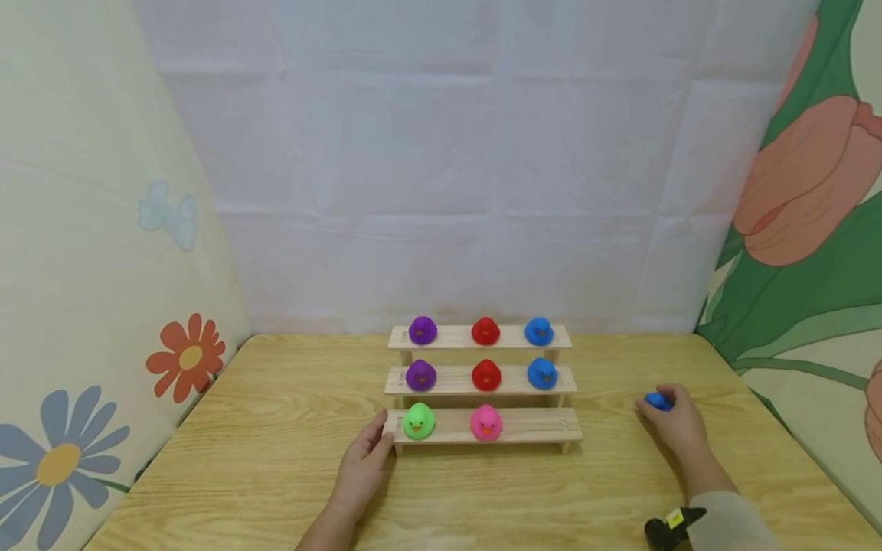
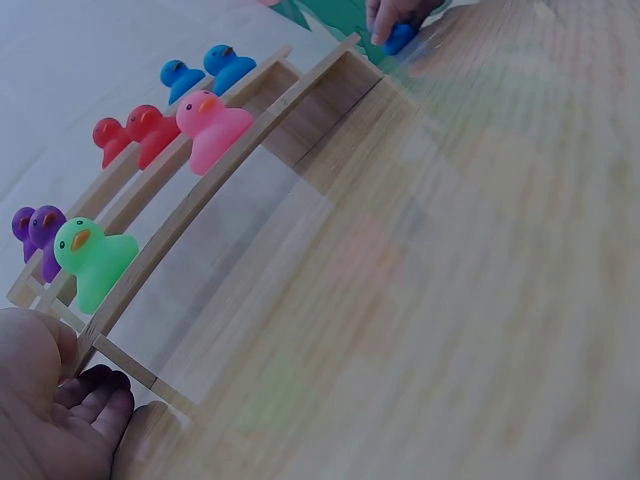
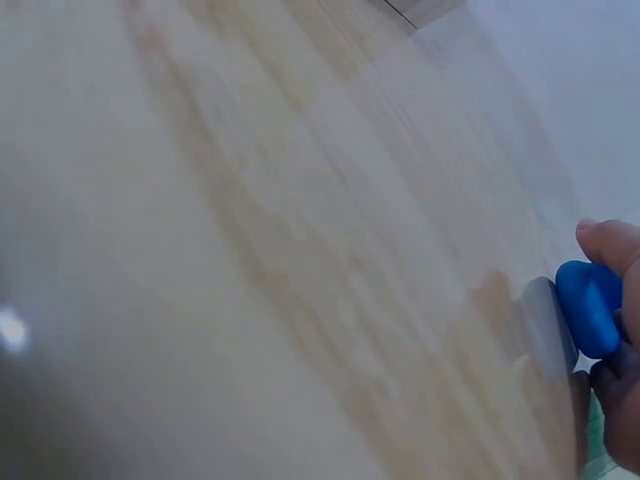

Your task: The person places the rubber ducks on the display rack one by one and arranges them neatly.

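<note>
My right hand [image 1: 681, 428] pinches a small blue rubber duck [image 3: 588, 308] at the right side of the table, and the fingers partly cover it. With the thumb above and fingers below, my left hand [image 1: 360, 468] grips the left end of a three-step wooden display shelf [image 1: 448, 432]. On its bottom step stand a green duck [image 1: 418, 422] at the left and a pink duck [image 1: 486, 423] in the middle; the step's right end is bare. The middle step holds a purple duck [image 1: 421, 376], a red duck [image 1: 486, 375] and a blue duck [image 1: 542, 373].
The top step carries another purple duck [image 1: 423, 330], red duck [image 1: 485, 331] and blue duck [image 1: 539, 331]. Behind the wood-grain table [image 1: 276, 428] hangs a white cloth [image 1: 441, 153]. Flower-printed cloths border both sides. A black strap [image 1: 667, 531] is at my right wrist.
</note>
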`<state>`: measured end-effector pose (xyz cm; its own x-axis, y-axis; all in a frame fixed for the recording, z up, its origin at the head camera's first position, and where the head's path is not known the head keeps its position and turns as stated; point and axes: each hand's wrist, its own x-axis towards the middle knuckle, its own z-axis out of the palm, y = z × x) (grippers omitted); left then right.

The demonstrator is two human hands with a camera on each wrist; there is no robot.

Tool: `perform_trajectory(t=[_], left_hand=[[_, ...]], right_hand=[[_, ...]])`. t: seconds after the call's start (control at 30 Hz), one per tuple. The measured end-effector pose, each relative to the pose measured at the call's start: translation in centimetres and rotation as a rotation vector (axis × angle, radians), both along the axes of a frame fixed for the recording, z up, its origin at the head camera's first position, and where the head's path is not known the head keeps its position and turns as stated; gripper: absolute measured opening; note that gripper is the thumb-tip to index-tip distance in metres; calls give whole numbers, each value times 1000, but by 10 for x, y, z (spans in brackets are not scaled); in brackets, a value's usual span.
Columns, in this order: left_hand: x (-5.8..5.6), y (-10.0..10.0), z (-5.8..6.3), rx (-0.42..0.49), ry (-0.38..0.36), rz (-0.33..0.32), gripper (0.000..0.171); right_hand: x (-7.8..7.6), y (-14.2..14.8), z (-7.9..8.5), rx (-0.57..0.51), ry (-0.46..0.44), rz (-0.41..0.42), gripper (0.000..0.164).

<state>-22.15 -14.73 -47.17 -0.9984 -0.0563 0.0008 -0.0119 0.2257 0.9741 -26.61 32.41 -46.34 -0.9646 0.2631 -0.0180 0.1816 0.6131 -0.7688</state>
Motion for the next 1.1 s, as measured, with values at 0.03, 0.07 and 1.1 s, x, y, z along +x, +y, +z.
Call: perform_trajectory(t=[0.03,0.07,1.1], left_hand=[[0,0,0,1,-1,0,52],[0,0,0,2,-1,-1,52],[0,0,0,-23,-1,4,52]], right_hand=[[0,0,0,-9,-4,-9,68],[1,0,-1,-14,-5,-16,69],[18,-27,14,-165,107,60,62]])
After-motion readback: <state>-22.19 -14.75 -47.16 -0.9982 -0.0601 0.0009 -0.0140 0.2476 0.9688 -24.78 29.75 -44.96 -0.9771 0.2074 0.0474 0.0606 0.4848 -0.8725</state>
